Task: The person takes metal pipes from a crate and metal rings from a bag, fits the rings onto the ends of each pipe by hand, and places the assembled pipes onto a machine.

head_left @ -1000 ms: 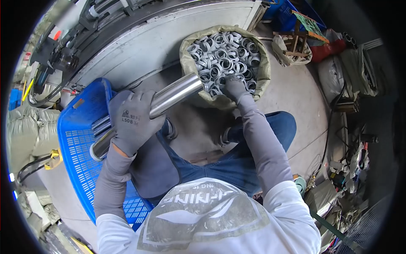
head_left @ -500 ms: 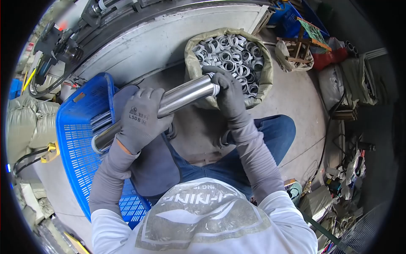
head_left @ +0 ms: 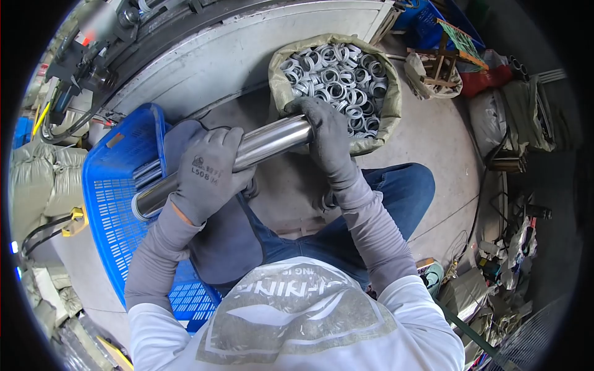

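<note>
My left hand [head_left: 208, 175], in a grey glove, is wrapped round the middle of a shiny metal tube [head_left: 272, 141]. The tube slants from lower left to upper right, and a pale ring [head_left: 140, 208] shows at its lower end. My right hand [head_left: 325, 135], gloved too, is closed over the tube's upper end, so any ring there is hidden. Just beyond that hand stands a cloth sack [head_left: 390, 119] full of grey metal rings [head_left: 335, 91]. Under the tube's lower end is a blue plastic basket [head_left: 114, 238] with more metal tubes [head_left: 147, 174] inside.
A white machine panel [head_left: 247, 52] runs behind the sack and basket. Upper right are a small bag [head_left: 422, 86] with wooden pieces and a blue crate [head_left: 427, 25]. Bundles and clutter [head_left: 470, 290] line the right side. A grey pad [head_left: 226, 247] covers my left thigh.
My right hand has come out of the sack to the tube's upper end. A white ring seen at that end half a second ago is now covered by my palm and fingers.
</note>
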The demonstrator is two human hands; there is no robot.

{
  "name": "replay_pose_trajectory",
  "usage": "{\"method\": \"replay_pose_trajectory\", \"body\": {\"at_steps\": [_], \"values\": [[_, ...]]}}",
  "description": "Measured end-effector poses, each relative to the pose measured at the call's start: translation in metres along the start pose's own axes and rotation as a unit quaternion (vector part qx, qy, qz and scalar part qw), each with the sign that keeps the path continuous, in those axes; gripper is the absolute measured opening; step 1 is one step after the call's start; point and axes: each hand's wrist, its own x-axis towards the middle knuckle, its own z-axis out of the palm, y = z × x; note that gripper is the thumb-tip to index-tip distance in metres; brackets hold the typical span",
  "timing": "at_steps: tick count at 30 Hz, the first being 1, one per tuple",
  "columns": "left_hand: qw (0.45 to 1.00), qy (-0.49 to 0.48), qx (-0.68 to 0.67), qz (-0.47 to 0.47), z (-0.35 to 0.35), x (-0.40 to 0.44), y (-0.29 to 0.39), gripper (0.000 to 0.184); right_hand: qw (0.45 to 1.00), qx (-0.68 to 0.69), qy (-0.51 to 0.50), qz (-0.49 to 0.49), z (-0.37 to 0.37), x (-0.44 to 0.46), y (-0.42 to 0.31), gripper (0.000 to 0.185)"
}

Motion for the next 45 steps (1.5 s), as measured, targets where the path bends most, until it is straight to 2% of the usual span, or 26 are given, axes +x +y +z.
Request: {"method": "replay_pose_trajectory", "body": {"at_steps": [4,8,11,12,14,16,18,19,20,22,23,25,28,30,31,32,34,35,37,38,39,40,41,42,43,45], "values": [[1.000,-0.020,0.010,-0.012,0.000,0.001,0.003,0.054,0.999,0.026,0.019,0.010,0.016,-0.007,0.007,0.024],[1.000,0.011,0.000,0.003,0.001,-0.001,0.001,0.056,0.971,0.129,-0.012,0.200,0.020,-0.007,-0.004,0.025],[1.000,-0.005,0.006,-0.010,-0.002,0.000,0.002,0.058,0.962,0.119,-0.030,0.245,0.019,-0.008,-0.001,0.029],[1.000,-0.004,0.005,-0.007,-0.007,0.000,0.002,0.058,0.983,0.095,-0.003,0.155,0.023,-0.011,0.008,0.029],[0.996,-0.015,0.086,0.015,-0.021,-0.004,0.002,0.065,0.995,0.069,0.020,0.064,0.017,-0.001,0.017,0.030],[0.997,-0.011,0.076,-0.001,-0.022,-0.013,-0.007,0.066,0.991,0.055,-0.066,0.103,-0.004,0.021,0.037,0.036],[0.998,-0.008,0.066,-0.018,-0.021,-0.023,-0.013,0.066,0.934,0.117,0.028,0.336,0.010,0.012,0.132,0.043],[0.998,0.006,0.055,-0.022,-0.018,-0.026,-0.016,0.065,0.936,-0.073,-0.025,0.342,0.010,-0.005,0.182,0.047],[0.999,0.020,0.044,-0.026,-0.015,-0.028,-0.018,0.065,0.902,-0.261,-0.075,0.336,0.004,-0.019,0.216,0.052],[0.998,0.037,0.033,-0.026,-0.012,-0.031,-0.022,0.065,0.831,-0.328,-0.213,0.395,-0.005,-0.029,0.220,0.056],[0.998,0.054,0.023,-0.023,-0.011,-0.032,-0.024,0.065,0.832,-0.329,-0.215,0.393,0.001,-0.037,0.227,0.056],[0.998,0.053,0.000,-0.040,-0.013,-0.034,-0.022,0.062,0.826,-0.353,-0.296,0.326,0.012,-0.048,0.237,0.053],[0.999,0.033,-0.005,-0.043,-0.018,-0.038,-0.019,0.060,0.795,-0.348,-0.348,0.354,0.003,-0.039,0.207,0.051],[0.999,0.024,0.020,-0.032,-0.028,-0.035,-0.026,0.061,0.825,-0.330,-0.260,0.377,0.010,-0.053,0.246,0.049],[1.000,0.001,0.017,-0.017,-0.033,-0.030,-0.030,0.062,0.816,-0.354,-0.262,0.373,0.013,-0.045,0.255,0.044],[1.000,-0.025,0.010,-0.002,-0.038,-0.025,-0.035,0.064,0.850,-0.331,-0.212,0.351,0.007,-0.031,0.239,0.044],[0.997,0.017,0.078,-0.015,-0.047,0.001,-0.046,0.061,0.878,-0.107,-0.211,0.416,-0.027,0.013,0.188,0.045],[0.992,0.033,0.114,-0.029,-0.058,0.024,-0.047,0.059,0.891,-0.019,-0.171,0.421,-0.044,0.029,0.155,0.046],[0.971,0.117,0.206,-0.013,-0.076,0.077,-0.054,0.054,0.894,0.191,-0.064,0.400,-0.061,0.038,0.099,0.048],[0.961,0.155,0.229,-0.008,-0.080,0.109,-0.067,0.053,0.876,0.308,0.004,0.371,-0.065,0.035,0.083,0.050],[0.949,0.192,0.250,-0.002,-0.084,0.143,-0.081,0.053,0.870,0.343,0.019,0.353,-0.070,0.030,0.075,0.051],[0.941,0.185,0.281,-0.044,-0.089,0.175,-0.087,0.052,0.863,0.378,0.034,0.334,-0.073,0.026,0.072,0.053],[0.930,0.177,0.311,-0.086,-0.094,0.206,-0.096,0.051,0.872,0.382,0.017,0.306,-0.072,0.015,0.079,0.063],[0.920,0.190,0.332,-0.082,-0.095,0.236,-0.115,0.047,0.846,0.406,0.017,0.346,-0.066,0.012,0.085,0.061],[0.911,0.201,0.352,-0.076,-0.093,0.266,-0.141,0.044,0.851,0.406,0.004,0.334,-0.066,0.016,0.080,0.061],[0.905,0.212,0.336,-0.150,-0.078,0.335,-0.207,0.060,0.870,0.368,-0.030,0.327,-0.069,0.028,0.064,0.059]]}}
